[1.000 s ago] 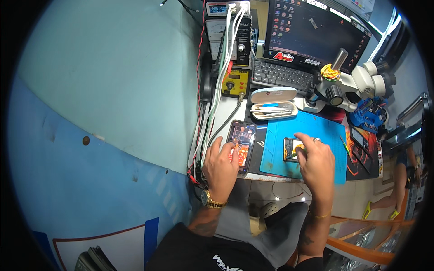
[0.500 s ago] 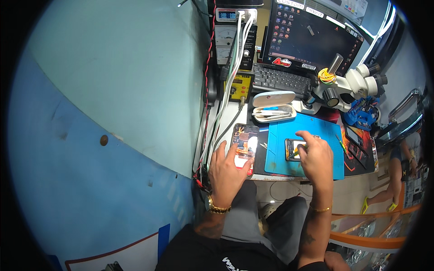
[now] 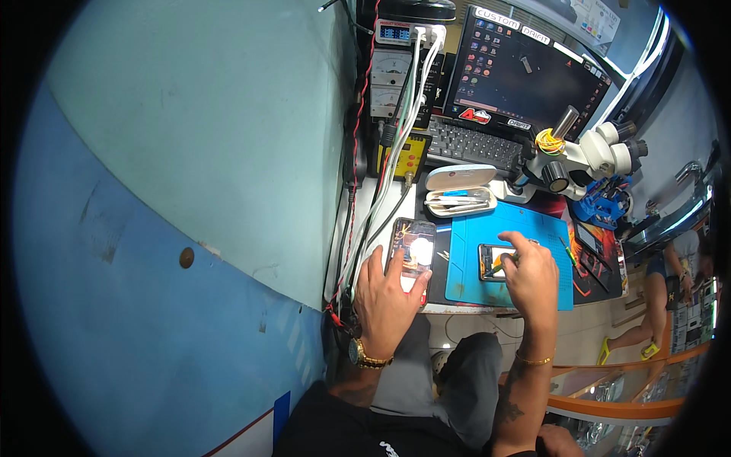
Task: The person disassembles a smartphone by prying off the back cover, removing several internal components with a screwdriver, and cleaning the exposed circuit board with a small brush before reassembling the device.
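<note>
My left hand (image 3: 387,305) rests on a smartphone (image 3: 411,247) lying left of the blue mat (image 3: 548,232), its fingers apart and its thumb at the lit screen. My right hand (image 3: 533,283) is curled round a slim green-and-yellow tool (image 3: 499,266), its index finger raised and bent. The tool's tip is over a smaller phone (image 3: 485,263) on the mat, which shows a white and orange face; whether it touches cannot be made out. An open case of white slim tools (image 3: 461,202) lies just behind the mat.
A microscope (image 3: 598,156), keyboard (image 3: 472,143), monitor (image 3: 525,76) and power supply (image 3: 388,72) with cables fill the back. A blue organizer (image 3: 601,206) and loose tools (image 3: 571,255) are at right, a wall (image 3: 190,190) at left. Another person's leg (image 3: 655,305) shows far right.
The view has shifted, so the desk sits lower. The left phone's screen shows different pictures, and my left thumb has moved along it. My right hand stays over the smaller phone.
</note>
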Demonstrator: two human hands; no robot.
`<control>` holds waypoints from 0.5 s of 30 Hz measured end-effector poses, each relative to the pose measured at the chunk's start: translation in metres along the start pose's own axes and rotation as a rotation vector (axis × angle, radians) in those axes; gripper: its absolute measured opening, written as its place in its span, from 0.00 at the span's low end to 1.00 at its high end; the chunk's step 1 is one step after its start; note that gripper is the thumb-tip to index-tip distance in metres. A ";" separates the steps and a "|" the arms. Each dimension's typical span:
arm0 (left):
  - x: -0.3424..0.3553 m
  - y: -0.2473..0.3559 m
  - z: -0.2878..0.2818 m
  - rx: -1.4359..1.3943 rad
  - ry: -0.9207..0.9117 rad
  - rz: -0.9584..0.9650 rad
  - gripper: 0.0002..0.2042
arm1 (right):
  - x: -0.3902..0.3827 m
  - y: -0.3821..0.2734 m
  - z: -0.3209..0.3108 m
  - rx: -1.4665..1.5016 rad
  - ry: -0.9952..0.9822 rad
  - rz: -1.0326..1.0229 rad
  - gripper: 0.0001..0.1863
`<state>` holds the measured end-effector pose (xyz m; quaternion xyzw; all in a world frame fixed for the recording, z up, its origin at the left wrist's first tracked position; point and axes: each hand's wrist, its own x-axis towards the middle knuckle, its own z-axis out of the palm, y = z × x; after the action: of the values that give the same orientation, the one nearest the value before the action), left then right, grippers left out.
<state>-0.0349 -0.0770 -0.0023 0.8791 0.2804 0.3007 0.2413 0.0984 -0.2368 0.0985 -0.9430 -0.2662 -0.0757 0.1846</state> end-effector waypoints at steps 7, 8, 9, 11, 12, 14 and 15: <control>-0.003 -0.001 0.001 0.005 0.015 0.010 0.32 | -0.002 0.004 -0.001 0.005 0.007 0.035 0.15; -0.003 0.000 0.002 0.001 0.018 0.003 0.33 | -0.003 0.004 -0.001 0.000 0.010 0.039 0.15; -0.002 -0.001 0.002 -0.004 0.019 -0.004 0.34 | -0.002 0.003 0.000 -0.012 0.026 0.046 0.15; -0.002 -0.001 -0.001 -0.031 0.024 -0.030 0.36 | 0.002 0.000 0.004 -0.046 0.052 0.063 0.15; -0.002 0.000 -0.001 -0.055 0.015 -0.039 0.36 | 0.003 0.007 0.007 -0.049 0.097 0.028 0.15; -0.002 0.001 -0.006 -0.050 0.017 -0.058 0.37 | 0.002 0.011 0.009 -0.044 0.086 -0.032 0.15; -0.002 0.001 -0.005 -0.056 0.009 -0.056 0.38 | 0.001 0.011 0.008 -0.039 0.084 -0.055 0.15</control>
<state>-0.0393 -0.0778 0.0015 0.8624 0.2973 0.3056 0.2730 0.1055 -0.2416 0.0884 -0.9348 -0.2823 -0.1255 0.1750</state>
